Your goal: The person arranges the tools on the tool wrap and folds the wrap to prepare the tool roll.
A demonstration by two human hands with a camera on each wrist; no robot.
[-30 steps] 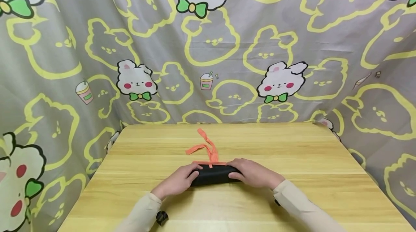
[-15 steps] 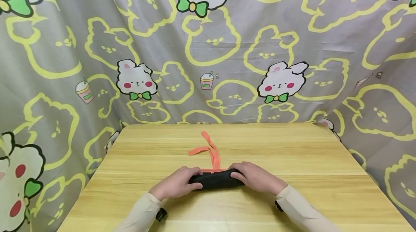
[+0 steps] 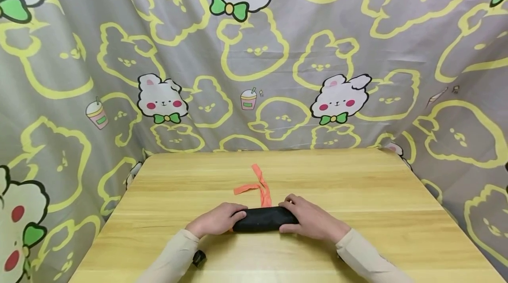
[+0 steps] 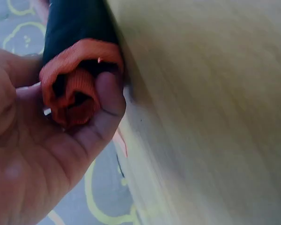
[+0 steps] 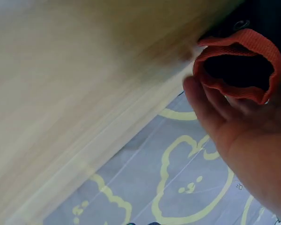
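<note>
A rolled-up piece of black fabric with orange edging (image 3: 263, 219) lies crosswise on the table. My left hand (image 3: 217, 219) grips its left end, thumb on one side and fingers curled about the other. The left wrist view shows orange-trimmed layers (image 4: 79, 91) coiled inside that end. My right hand (image 3: 311, 219) holds the opposite end between thumb and fingers. In the right wrist view, orange trim (image 5: 269, 51) rings that end's dark hollow. Two orange tie straps (image 3: 265, 192) stretch out from the roll's far side onto the wood.
The light wooden table (image 3: 178, 173) has its back edge against a grey curtain (image 3: 278, 62) printed with rabbits and yellow outlines. More curtain hangs at both sides. A small black wrist-worn item (image 3: 199, 258) shows under the left sleeve.
The roll has shifted slightly toward me and turned, so the orange edging along its far side is now hidden. Its straps have slid nearer with it. Both hands have shifted their hold.
</note>
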